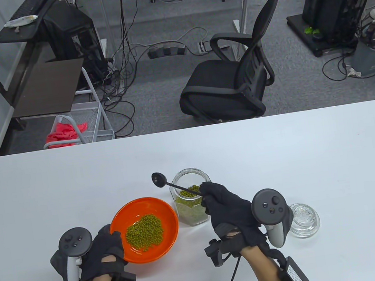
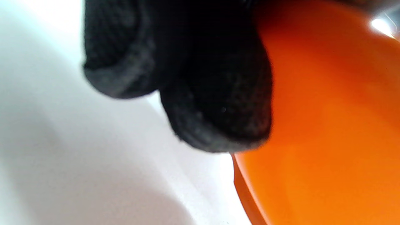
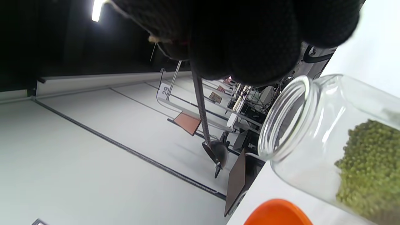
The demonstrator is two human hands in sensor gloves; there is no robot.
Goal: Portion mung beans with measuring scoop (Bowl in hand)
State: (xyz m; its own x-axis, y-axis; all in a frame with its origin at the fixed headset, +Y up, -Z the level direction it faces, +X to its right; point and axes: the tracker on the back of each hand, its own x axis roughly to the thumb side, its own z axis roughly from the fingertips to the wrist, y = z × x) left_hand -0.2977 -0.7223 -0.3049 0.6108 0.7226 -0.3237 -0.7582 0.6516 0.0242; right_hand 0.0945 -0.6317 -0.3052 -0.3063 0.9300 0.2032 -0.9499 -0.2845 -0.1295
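An orange bowl holds a heap of mung beans at the table's front middle. My left hand grips the bowl's left rim, thumb over the edge; in the left wrist view its fingers lie against the bowl's underside. An open glass jar partly full of mung beans stands just right of the bowl. My right hand pinches the handle of a black measuring scoop, raised above the table, its head left of the jar mouth. The right wrist view shows the scoop and jar.
The glass jar lid lies on the white table to the right of my right hand. A black office chair stands beyond the table's far edge. A wire cart stands at the far left.
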